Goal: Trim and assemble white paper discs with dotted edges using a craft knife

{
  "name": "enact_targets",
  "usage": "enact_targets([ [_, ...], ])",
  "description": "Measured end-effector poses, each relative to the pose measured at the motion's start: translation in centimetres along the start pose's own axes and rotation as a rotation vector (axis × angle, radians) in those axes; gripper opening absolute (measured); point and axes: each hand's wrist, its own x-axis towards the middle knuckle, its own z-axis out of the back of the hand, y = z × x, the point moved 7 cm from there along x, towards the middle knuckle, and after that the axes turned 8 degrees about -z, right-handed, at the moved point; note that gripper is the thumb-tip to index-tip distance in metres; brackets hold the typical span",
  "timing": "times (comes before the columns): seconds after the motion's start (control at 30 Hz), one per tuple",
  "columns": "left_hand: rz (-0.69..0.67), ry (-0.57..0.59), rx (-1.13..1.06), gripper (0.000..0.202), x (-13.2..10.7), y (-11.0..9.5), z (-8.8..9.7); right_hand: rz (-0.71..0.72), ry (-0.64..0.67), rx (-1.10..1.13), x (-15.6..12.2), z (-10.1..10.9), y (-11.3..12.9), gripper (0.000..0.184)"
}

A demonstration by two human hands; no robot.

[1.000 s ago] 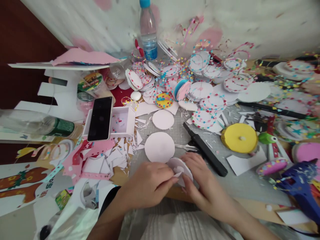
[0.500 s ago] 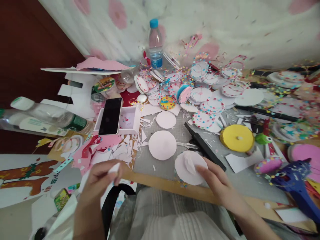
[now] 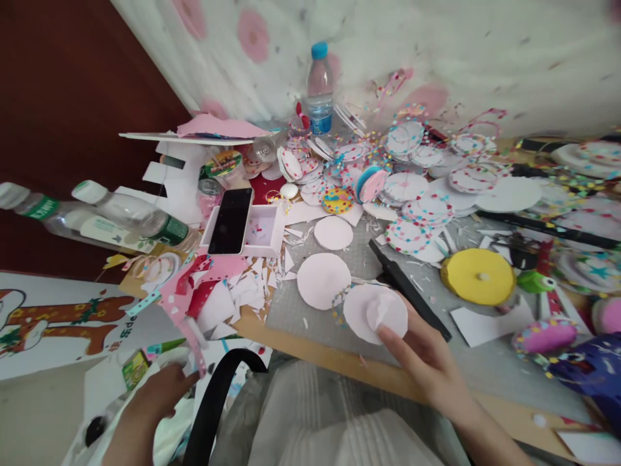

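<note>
White paper disc (image 3: 356,314), held aloft between 4 and 5 o'clock from the centre of view, gripped at its margin from 4 o'clock. The outline is near-circular; the broad, pale face is turned upward. A smaller, rounded white piece (image 3: 381,309) overlies the middle of the face, its surface uneven; whether it is fastened cannot be told. Tiny coloured ornaments (image 3: 338,304), blurred, show beyond the disc's edge at 9 o'clock, their attachment unclear.

A phone (image 3: 231,221) lies on a white box (image 3: 277,232), a blue-capped bottle (image 3: 320,90) standing upright
</note>
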Motion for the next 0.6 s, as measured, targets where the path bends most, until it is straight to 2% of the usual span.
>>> enact_targets([
  [0.03, 0.0, 0.001, -0.008, 0.043, -0.3, -0.7, 0.3, 0.006, -0.002, -0.004, 0.0, 0.1, 0.1, 0.024],
  [0.1, -0.099, 0.015, -0.064, 0.052, -1.0, -3.2, 1.0, 0.002, -0.003, -0.007, 0.1, 0.2, 0.1, 0.022],
  [0.2, -0.302, -0.019, -0.118, 0.052, -1.9, -7.5, 2.3, -0.022, -0.022, 0.01, 0.3, 0.5, -0.1, 0.021],
  [0.3, -0.394, -0.057, -0.082, 0.049, -2.1, -10.2, 2.9, -0.028, -0.03, 0.031, 0.4, 0.6, -0.3, 0.022],
  [0.37, -0.398, -0.06, -0.012, 0.048, -1.9, -10.9, 2.9, -0.03, -0.028, 0.038, 0.5, 0.7, -0.5, 0.023],
  [0.47, -0.376, -0.102, 0.07, 0.05, -1.4, -10.8, 3.2, -0.04, -0.025, 0.046, 0.7, 0.8, -0.6, 0.024],
  [0.6, -0.344, -0.26, 0.112, 0.046, -1.3, -9.6, 4.7, -0.061, -0.033, 0.067, 1.3, 0.8, -0.5, 0.025],
])
